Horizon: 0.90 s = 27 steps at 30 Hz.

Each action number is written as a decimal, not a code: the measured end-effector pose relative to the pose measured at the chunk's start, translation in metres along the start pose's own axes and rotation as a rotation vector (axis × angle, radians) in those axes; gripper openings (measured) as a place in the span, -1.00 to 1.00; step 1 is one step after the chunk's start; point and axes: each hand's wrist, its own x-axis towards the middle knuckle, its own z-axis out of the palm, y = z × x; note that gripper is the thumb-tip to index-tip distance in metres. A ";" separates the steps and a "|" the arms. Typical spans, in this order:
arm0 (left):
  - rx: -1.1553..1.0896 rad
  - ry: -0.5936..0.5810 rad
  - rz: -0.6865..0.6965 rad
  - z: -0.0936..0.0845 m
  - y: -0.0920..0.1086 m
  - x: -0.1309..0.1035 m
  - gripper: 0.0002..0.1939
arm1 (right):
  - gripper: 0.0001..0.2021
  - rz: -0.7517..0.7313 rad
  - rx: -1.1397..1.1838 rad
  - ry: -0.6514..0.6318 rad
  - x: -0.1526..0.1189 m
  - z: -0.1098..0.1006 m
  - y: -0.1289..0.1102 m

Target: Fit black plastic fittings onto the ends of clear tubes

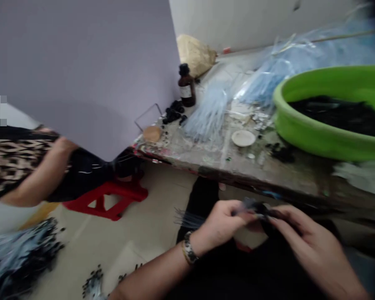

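Note:
My left hand (pixel 221 221), with a bracelet at the wrist, is closed round a bundle of thin bluish-grey tubes (pixel 189 218); their loose ends stick out to the left behind it. Above my lap, my right hand (pixel 309 237) is closed with its fingertips at the small black pieces (pixel 258 207) by the bundle's other end. Motion blur hides how these pieces meet the tubes, and I cannot tell exactly what the right fingers pinch.
Beyond my hands runs a worktable (pixel 203 156) with a green basin (pixel 318 139) of black pieces, pale blue tubes (pixel 209 110), a brown bottle (pixel 186 89) and a white lid (pixel 243 138). At left are a red stool (pixel 112 200), another person's arm (pixel 46 171) and tube bundles (pixel 21 258) with black ends.

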 end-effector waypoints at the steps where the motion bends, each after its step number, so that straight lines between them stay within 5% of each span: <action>1: 0.002 0.016 -0.001 -0.002 0.000 0.001 -0.78 | -0.83 0.015 0.033 -0.036 0.006 -0.001 -0.009; 8: 0.007 0.088 -0.015 -0.002 0.001 0.007 -0.83 | -0.90 0.035 0.138 -0.076 0.020 -0.007 -0.030; 16: 0.027 0.086 -0.017 0.002 -0.003 0.009 -0.84 | -0.92 0.091 0.272 0.003 0.017 -0.007 -0.024; 27: 0.058 0.044 -0.014 0.004 -0.003 0.007 -0.85 | -0.91 0.030 0.175 -0.018 0.014 -0.008 -0.021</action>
